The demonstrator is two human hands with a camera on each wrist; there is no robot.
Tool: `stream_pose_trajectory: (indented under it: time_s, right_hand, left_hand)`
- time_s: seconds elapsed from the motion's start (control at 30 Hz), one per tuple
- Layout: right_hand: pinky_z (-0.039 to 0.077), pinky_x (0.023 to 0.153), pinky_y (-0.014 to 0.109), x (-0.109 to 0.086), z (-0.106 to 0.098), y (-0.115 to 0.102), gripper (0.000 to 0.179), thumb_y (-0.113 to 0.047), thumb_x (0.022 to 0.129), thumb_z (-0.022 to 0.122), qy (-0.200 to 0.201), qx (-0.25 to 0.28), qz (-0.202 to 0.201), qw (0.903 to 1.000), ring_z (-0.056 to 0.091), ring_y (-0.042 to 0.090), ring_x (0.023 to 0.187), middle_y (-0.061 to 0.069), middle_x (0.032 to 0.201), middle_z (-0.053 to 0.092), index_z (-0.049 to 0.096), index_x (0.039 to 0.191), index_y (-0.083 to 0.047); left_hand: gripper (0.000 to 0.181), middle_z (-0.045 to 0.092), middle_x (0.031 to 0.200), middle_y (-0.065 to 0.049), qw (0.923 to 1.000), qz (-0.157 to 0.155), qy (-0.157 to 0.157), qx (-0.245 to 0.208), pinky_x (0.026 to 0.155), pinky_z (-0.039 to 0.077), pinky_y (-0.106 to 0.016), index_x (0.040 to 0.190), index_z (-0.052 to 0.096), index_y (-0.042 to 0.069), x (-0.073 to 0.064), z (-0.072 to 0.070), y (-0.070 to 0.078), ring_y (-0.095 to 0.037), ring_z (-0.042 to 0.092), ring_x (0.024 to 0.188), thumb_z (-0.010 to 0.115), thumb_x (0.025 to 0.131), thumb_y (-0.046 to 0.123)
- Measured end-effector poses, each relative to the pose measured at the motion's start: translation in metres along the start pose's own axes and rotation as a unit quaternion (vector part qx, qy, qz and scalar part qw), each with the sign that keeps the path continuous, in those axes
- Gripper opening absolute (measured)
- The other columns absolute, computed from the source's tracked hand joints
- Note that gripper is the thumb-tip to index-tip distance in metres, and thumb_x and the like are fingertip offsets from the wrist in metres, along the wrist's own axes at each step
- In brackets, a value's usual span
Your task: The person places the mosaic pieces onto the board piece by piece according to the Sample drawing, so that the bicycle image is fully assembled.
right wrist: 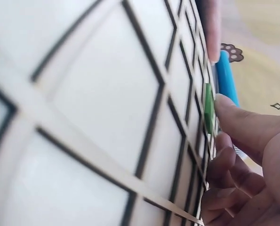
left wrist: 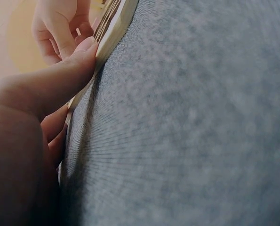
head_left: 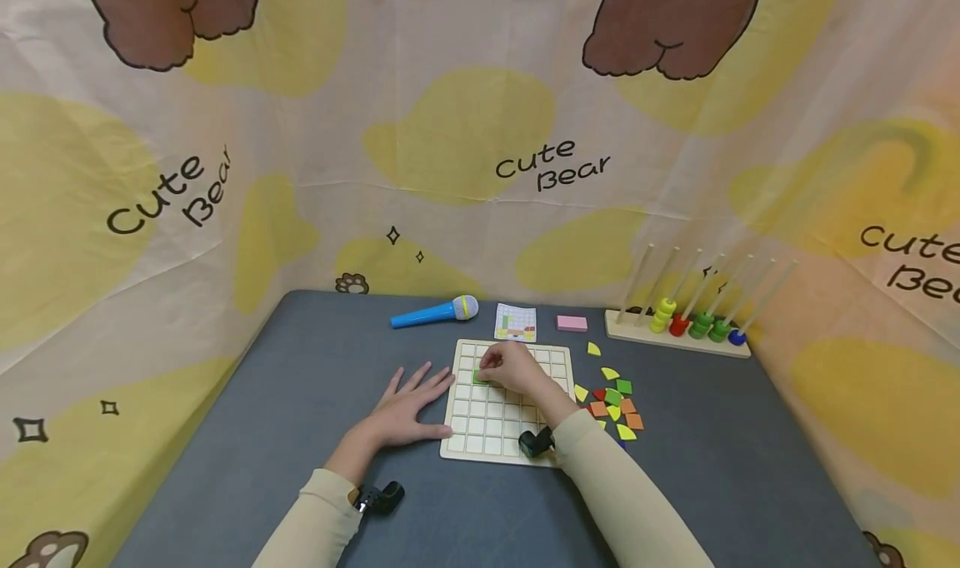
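A pale wooden grid board with white square cells lies on the grey table. My right hand is over its upper left part, thumb and curled fingers at a green square tile. In the right wrist view, the thumb touches the green tile, which stands a little proud of the grid; the fingertips' contact with it is partly hidden. My left hand lies spread along the board's left edge. Its thumb presses against the wooden rim in the left wrist view.
Right of the board lie several loose tiles: yellow quarter-rounds, orange squares, green and red pieces. Behind it are a blue toy microphone, a printed pattern card and a pink block. A peg rack with coloured beads stands back right.
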State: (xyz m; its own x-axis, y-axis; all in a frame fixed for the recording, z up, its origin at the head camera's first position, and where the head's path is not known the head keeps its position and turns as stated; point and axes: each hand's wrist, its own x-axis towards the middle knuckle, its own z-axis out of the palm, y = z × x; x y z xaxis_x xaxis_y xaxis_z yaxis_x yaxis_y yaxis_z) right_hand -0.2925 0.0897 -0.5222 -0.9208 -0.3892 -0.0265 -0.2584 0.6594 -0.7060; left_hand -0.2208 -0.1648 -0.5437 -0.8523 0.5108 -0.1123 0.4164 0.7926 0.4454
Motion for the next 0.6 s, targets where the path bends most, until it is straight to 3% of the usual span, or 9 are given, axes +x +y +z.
stream_pose_trajectory:
  time_s: [0.4, 0.6]
  right_hand:
    - [0.052, 0.063, 0.027, -0.016, -0.021, -0.004, 0.006, -0.016, 0.089, 0.079, 0.001, 0.035, 0.014, 0.9993, 0.062, 0.013, 0.073, -0.001, 0.086, 0.068, 0.074, 0.092, -0.012]
    - [0.055, 0.066, 0.029, -0.024, -0.035, -0.001, 0.014, -0.015, 0.089, 0.078, 0.010, 0.042, 0.011, 0.9990, 0.067, 0.013, 0.074, -0.001, 0.089, 0.072, 0.076, 0.100, -0.006]
  left_hand:
    - [0.093, 0.018, 0.169, 0.011, 1.0000, -0.003, -0.001, 0.004, 0.122, -0.008, -0.062, 0.162, 0.022, 0.033, 0.001, 0.003, -0.001, -0.025, 0.003, 0.158, 0.056, 0.086, 0.076]
    - [0.095, 0.015, 0.169, 0.013, 0.9999, -0.005, 0.000, 0.010, 0.123, -0.009, -0.060, 0.162, 0.019, 0.034, 0.001, 0.004, -0.003, -0.023, 0.001, 0.158, 0.056, 0.086, 0.077]
